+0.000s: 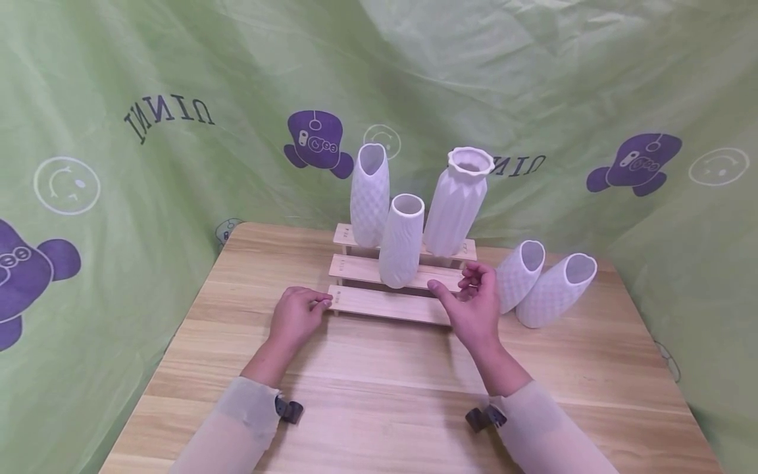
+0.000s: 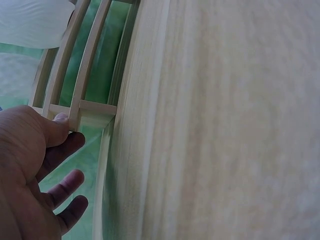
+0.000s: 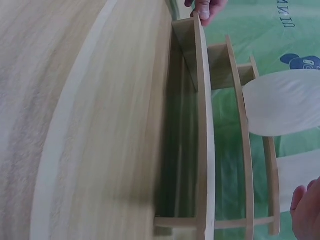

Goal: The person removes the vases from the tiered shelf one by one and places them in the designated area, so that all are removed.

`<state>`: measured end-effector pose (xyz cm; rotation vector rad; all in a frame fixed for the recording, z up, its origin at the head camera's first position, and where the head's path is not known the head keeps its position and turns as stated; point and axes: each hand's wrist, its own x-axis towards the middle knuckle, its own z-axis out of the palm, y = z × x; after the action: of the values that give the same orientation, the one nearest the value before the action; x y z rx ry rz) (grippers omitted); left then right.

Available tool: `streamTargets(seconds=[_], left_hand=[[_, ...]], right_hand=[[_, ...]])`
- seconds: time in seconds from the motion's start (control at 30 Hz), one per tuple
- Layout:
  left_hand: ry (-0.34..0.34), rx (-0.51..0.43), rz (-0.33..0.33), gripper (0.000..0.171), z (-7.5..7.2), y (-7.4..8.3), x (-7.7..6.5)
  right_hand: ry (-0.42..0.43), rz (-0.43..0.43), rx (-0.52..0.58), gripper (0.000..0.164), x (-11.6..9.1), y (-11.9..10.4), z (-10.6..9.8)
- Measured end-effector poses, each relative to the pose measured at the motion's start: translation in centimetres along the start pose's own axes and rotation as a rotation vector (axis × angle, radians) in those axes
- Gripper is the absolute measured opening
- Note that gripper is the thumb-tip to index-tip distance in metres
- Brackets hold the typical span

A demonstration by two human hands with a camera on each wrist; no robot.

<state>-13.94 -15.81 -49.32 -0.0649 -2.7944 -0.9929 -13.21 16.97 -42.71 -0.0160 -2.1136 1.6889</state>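
A three-tier wooden step stand (image 1: 387,305) stands toward the back of the table. With thumb and index finger, my left hand (image 1: 299,314) pinches the left front corner of its lowest shelf; the other fingers spread loosely in the left wrist view. My right hand (image 1: 478,308) is at the stand's right end, fingers loosely bent, nothing held. A slim white vase (image 1: 403,243) rests on the middle tier. The top tier bears a white vase with a slanted mouth (image 1: 370,204) and a pleated white vase with a wavy rim (image 1: 456,207).
Two more white vases, a nearer one (image 1: 553,293) and one behind it (image 1: 522,275), stand on the table right of my right hand. The wood-grain table (image 1: 379,408) extends in front of the stand. A green printed curtain (image 1: 249,59) hangs around the table's back and sides.
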Motion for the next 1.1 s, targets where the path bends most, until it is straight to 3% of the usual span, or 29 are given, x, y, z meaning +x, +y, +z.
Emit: streamTargets(seconds=[0.53, 0.83, 1.1], left_hand=[[0.007, 0.001, 0.010, 0.009, -0.4, 0.4, 0.1], [0.001, 0.003, -0.008, 0.010, -0.2, 0.3, 0.0], [-0.012, 0.001, -0.015, 0.011, -0.1, 0.2, 0.0]], right_hand=[[-0.157, -0.076, -0.017, 0.081, 1.3, -0.3, 2.1], [-0.265, -0.048, -0.072, 0.093, 1.9, -0.8, 4.0], [-0.311, -0.036, -0.149, 0.099, 2.3, -0.7, 4.8]])
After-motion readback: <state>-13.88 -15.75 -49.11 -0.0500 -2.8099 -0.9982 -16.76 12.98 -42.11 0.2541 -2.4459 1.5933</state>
